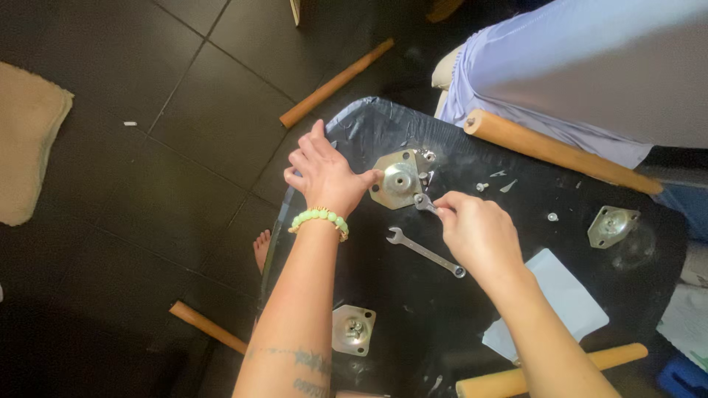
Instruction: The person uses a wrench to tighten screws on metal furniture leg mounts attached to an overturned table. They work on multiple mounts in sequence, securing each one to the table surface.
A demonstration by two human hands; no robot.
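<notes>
Both forearms are bare, no sleeves. The left wrist wears a pale green beaded bracelet (319, 217); dark tattoo lettering (302, 360) marks the left forearm.

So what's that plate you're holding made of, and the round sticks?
The mounting plate under the left hand looks like bare metal: silvery grey with dull glints. The wrench in the right hand has the same shiny steel look. The round legs seem to be wood, tan and matte, though grain is too faint to confirm.
</notes>
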